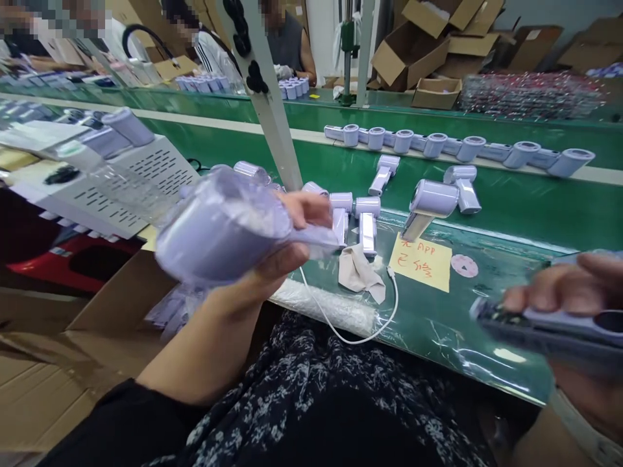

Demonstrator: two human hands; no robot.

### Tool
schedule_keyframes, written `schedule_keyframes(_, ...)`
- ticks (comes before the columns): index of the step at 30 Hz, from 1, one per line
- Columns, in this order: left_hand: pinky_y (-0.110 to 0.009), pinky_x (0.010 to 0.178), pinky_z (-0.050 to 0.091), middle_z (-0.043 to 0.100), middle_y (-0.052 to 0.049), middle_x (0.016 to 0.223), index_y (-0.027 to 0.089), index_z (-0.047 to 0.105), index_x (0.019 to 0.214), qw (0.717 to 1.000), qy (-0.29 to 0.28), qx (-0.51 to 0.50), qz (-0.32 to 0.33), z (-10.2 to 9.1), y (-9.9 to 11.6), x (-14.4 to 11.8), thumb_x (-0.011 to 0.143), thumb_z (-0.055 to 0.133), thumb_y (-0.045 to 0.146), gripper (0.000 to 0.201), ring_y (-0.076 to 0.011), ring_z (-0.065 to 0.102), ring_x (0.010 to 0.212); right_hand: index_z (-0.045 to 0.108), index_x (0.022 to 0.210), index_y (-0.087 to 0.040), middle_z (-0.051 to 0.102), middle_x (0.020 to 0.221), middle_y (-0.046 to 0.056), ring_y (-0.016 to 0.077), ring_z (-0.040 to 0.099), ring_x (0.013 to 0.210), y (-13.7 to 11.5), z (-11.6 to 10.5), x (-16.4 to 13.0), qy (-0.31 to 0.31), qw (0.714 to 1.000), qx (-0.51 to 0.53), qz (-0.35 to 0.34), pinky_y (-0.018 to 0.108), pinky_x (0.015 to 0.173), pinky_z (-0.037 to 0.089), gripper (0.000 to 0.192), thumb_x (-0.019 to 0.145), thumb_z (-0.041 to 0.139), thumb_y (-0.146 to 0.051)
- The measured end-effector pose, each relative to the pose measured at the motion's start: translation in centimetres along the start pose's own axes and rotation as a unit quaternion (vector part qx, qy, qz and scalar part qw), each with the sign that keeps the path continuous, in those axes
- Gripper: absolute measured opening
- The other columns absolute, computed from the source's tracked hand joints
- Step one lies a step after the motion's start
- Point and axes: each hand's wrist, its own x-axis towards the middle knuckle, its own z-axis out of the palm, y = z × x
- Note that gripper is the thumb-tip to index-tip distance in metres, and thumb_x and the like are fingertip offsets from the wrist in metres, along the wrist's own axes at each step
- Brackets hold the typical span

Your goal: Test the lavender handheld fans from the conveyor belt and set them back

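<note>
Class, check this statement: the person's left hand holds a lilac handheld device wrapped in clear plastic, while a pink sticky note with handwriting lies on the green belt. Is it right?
Not quite. The sticky note is yellow, not pink, as the head view shows. The rest stands: the left hand holds a lilac device wrapped in clear plastic, and the note lies on the green belt.

Green conveyor belt ran across the room, a cream strip along its far edge. White slanted post rose from it. Perforated white metal shelf stood at left. Open cardboard boxes were piled behind; brown cardboard lay below.
</note>
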Motion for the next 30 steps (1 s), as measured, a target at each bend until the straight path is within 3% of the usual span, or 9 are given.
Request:
schedule_keyframes(4,-0.031,0.054,0.056,0.066,-0.003,0.076,0.019,0.066,0.098,0.979,-0.114,-0.113,-0.129,1.7,-1.4,-1.7,0.081,0.07,0.073,0.057,-0.0147,0.064,0.054,0.038,0.157,-0.043,0.071,0.085,0.004,0.0287,0.07,0.067,1.4,4.6,-0.3,0.01,0.984,0.12,0.132,0.047,0.059,0.063,0.101,0.071,0.093,-0.045)
schedule_keyframes(8,-0.039,0.084,0.06,0.068,-0.012,0.113,0.02,0.064,0.119,0.986,-0.027,-0.097,-0.132,5.9,-2.5,-3.7,0.068,0.08,0.075,0.076,-0.0277,0.07,0.096,0.011,0.165,-0.031,0.07,0.129,0.017,0.0343,0.075,0.106,4.0,9.4,-2.2,-0.073,0.963,0.172,0.192,0.054,0.091,0.063,0.114,0.081,0.083,-0.058)
schedule_keyframes(12,-0.043,0.104,0.051,0.052,-0.012,0.143,0.028,0.046,0.146,0.995,0.021,-0.08,-0.049,9.4,-4.2,-4.7,0.078,0.068,0.078,0.087,-0.0322,0.059,0.122,-0.003,0.168,-0.026,0.037,0.166,0.022,0.039,0.045,0.149,4.0,12.0,-3.3,-0.194,0.953,0.18,0.148,0.06,0.122,0.036,0.141,0.068,0.091,-0.063)
schedule_keyframes(14,-0.047,0.116,0.042,0.043,-0.014,0.153,0.025,0.044,0.147,0.999,0.001,-0.027,-0.017,9.7,-5.4,-4.6,0.083,0.062,0.077,0.084,-0.0346,0.049,0.136,0.005,0.169,-0.024,0.046,0.161,0.022,0.0395,0.051,0.144,3.8,10.7,-2.5,-0.181,0.971,0.081,0.134,0.061,0.12,0.037,0.134,0.071,0.092,-0.052)
schedule_keyframes(17,-0.053,0.125,0.027,0.033,-0.017,0.161,0.024,0.039,0.149,0.995,-0.071,0.076,-0.011,8.4,-6.7,-3.5,0.09,0.063,0.064,0.076,-0.0357,0.032,0.151,0.032,0.165,-0.027,0.066,0.142,0.016,0.039,0.069,0.118,4.3,4.7,0.1,-0.127,0.978,-0.124,0.108,0.059,0.104,0.052,0.114,0.07,0.091,-0.047)
schedule_keyframes(19,-0.055,0.125,0.026,0.035,-0.016,0.161,0.026,0.04,0.148,0.984,-0.102,0.143,-0.009,6.8,-6.9,-1.6,0.093,0.065,0.052,0.066,-0.0339,0.03,0.152,0.045,0.16,-0.028,0.076,0.118,0.012,0.037,0.075,0.091,5.6,-0.5,2.2,-0.1,0.953,-0.262,0.118,0.052,0.08,0.059,0.108,0.065,0.092,-0.052)
schedule_keyframes(22,-0.054,0.122,0.032,0.04,-0.015,0.158,0.025,0.049,0.136,0.963,-0.11,0.245,0.014,5.0,-6.7,3.6,0.094,0.062,0.046,0.049,-0.0318,0.036,0.148,0.062,0.147,-0.023,0.075,0.079,0.008,0.0313,0.067,0.06,7.8,-6.8,4.6,-0.038,0.905,-0.404,0.128,0.04,0.057,0.049,0.1,0.057,0.097,-0.051)
schedule_keyframes(26,-0.047,0.12,0.038,0.045,-0.014,0.154,0.021,0.055,0.129,0.896,-0.119,0.424,-0.057,4.7,-8.4,13.1,0.093,0.061,0.036,0.039,-0.0282,0.039,0.146,0.063,0.142,-0.019,0.074,0.1,0.023,0.0464,0.069,0.09,8.5,-9.2,5.3,0.065,0.843,-0.522,0.111,0.053,0.073,0.048,0.079,0.072,0.089,-0.045)
schedule_keyframes(30,-0.051,0.117,0.041,0.058,-0.018,0.14,0.012,0.064,0.122,0.826,-0.15,0.514,-0.178,6.5,-12.6,20.7,0.093,0.067,0.032,0.036,-0.0325,0.049,0.138,0.051,0.15,-0.006,0.051,0.144,0.037,0.0573,0.046,0.135,7.0,-6.5,6.0,0.163,0.803,-0.573,0.025,0.071,0.102,0.038,0.075,0.083,0.072,-0.034)
